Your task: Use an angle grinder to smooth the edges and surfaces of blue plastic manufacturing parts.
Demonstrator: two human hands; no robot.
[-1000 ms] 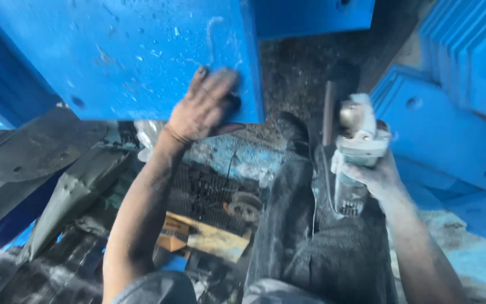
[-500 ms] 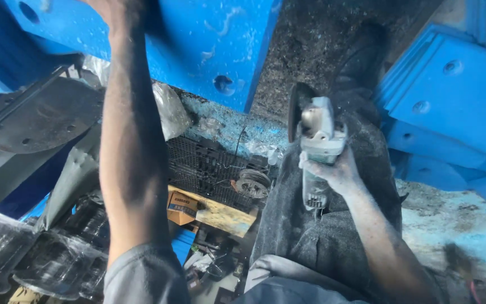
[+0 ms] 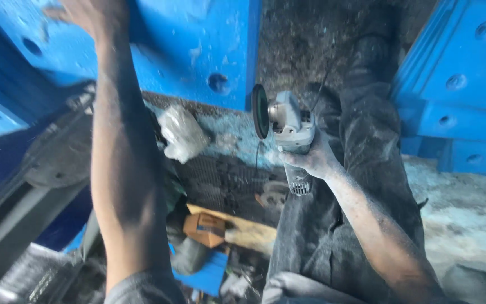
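A blue panel (image 3: 158, 45) is steadied at its upper edge by the left hand (image 3: 88, 14), fingers spread flat on the paint. Below it, a crumpled white rag (image 3: 182, 134) lies on the dusty floor (image 3: 468, 208). An angle grinder (image 3: 288, 132) is gripped tight in the right hand (image 3: 313, 160), its disc held just beside the panel's lower corner. Grinding appears about to start; a steady approach to that edge is called for.

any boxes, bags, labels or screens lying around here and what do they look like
small cardboard box: low on the floor between the left arm and the trouser leg, squarish, brown-orange, lying on a pale wooden plank.
crumpled plastic bag: below the blue panel, left of the grinder, whitish and lumpy.
No screens or signs in view.
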